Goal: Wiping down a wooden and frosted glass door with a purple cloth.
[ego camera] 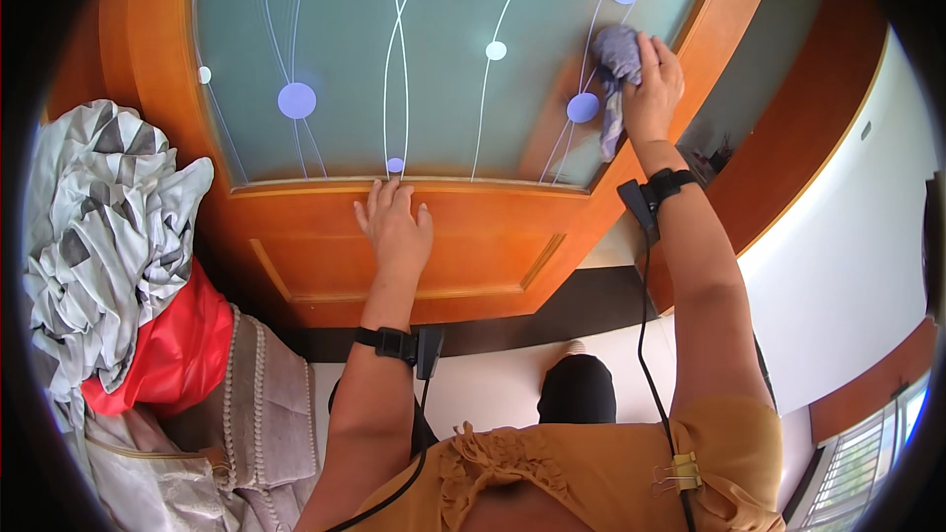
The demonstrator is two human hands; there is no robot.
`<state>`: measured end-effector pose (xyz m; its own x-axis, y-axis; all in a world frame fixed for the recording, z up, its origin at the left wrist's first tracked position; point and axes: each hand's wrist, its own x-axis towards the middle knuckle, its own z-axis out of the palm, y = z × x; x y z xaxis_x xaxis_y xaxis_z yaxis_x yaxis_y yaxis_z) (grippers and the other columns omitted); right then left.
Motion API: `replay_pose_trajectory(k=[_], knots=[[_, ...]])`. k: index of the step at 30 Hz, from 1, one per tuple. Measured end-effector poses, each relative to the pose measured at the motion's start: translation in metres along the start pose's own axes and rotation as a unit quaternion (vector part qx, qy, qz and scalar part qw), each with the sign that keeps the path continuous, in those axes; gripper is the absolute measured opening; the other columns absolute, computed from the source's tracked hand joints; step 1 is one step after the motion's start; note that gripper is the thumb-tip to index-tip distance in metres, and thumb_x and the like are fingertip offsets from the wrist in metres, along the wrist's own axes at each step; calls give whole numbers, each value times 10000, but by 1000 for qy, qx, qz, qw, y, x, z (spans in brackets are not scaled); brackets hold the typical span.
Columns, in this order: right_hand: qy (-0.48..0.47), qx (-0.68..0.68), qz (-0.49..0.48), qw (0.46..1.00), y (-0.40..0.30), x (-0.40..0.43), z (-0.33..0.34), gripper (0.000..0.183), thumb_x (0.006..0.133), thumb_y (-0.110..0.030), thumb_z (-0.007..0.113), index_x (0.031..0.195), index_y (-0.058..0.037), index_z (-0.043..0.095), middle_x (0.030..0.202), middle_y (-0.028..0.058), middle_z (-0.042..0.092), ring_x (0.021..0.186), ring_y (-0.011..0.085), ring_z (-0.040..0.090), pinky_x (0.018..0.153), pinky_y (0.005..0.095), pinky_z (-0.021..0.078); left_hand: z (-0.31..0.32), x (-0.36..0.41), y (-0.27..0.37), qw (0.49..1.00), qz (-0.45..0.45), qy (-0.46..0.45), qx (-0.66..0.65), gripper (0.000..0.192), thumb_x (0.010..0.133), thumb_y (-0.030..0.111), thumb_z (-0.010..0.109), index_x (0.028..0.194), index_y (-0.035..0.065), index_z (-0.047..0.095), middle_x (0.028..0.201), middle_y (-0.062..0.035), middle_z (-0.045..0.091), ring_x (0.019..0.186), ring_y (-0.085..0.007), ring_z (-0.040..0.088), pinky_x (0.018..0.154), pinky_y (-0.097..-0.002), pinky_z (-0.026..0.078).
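Note:
A wooden door (473,214) with a large frosted glass panel (443,89) stands before me. White lines and lilac dots decorate the glass. My right hand (654,85) grips a bunched purple-grey cloth (618,52) against the glass near its right edge, and a loose tail of the cloth hangs below. Lower down, my left hand (397,225) rests with fingers spread on the wooden rail at the panel's bottom edge. It holds nothing.
At the left, a crumpled grey-and-white patterned fabric (111,214) and a red cloth (177,347) are heaped over a beige cover with beaded trim (270,399). A dark threshold (473,325) crosses the pale floor (488,391). Cables run from both wrist straps. A white wall (835,236) rises at right.

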<state>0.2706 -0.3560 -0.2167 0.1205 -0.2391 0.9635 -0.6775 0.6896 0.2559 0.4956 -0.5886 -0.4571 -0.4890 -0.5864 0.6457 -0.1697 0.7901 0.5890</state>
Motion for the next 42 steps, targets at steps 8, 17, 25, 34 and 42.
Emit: replay_pose_trajectory(k=[8, 17, 25, 34, 42], knots=[[88, 158, -8, 983, -150, 56, 53, 763, 803, -322, 741, 1433, -39, 415, 1430, 218, 425, 1345, 432, 340, 1134, 589, 226, -10, -6, -15, 999, -3, 3, -35, 247, 864, 149, 674, 1092, 57, 658, 1342, -92, 580, 1375, -305, 407, 1172, -556, 205], [-149, 225, -353, 896, -226, -53, 63, 594, 786, -114, 702, 1350, -215, 546, 1420, 43, 489, 1352, 265, 421, 1123, 474, 341, -16, -7, -13, 998, 36, -13, -43, 232, 841, 131, 694, 1055, 41, 677, 1346, -101, 574, 1374, -295, 411, 1158, -573, 225], [-273, 157, -390, 865, -141, -83, 22, 529, 831, -88, 634, 1330, -248, 560, 1436, 36, 495, 1369, 246, 421, 1138, 475, 331, -30, -10, -34, 999, 7, 21, -40, 343, 862, 158, 664, 1175, 22, 635, 1407, -138, 523, 1410, -319, 360, 1179, -567, 190], [51, 126, -92, 986, -137, 86, 41, 639, 740, 31, 682, 1333, -175, 559, 1382, 136, 500, 1284, 376, 459, 1088, 553, 333, -47, -12, -49, 995, -76, 55, -36, 374, 876, 158, 654, 1224, 29, 610, 1429, -132, 513, 1397, -343, 373, 1171, -548, 215], [42, 172, -161, 971, -300, 86, 73, 582, 769, -23, 679, 1324, -157, 569, 1347, 147, 518, 1285, 364, 446, 1077, 548, 334, -53, -10, -60, 994, -84, 36, -54, 357, 881, 166, 656, 1199, 5, 625, 1437, -145, 500, 1404, -363, 361, 1169, -579, 204]])
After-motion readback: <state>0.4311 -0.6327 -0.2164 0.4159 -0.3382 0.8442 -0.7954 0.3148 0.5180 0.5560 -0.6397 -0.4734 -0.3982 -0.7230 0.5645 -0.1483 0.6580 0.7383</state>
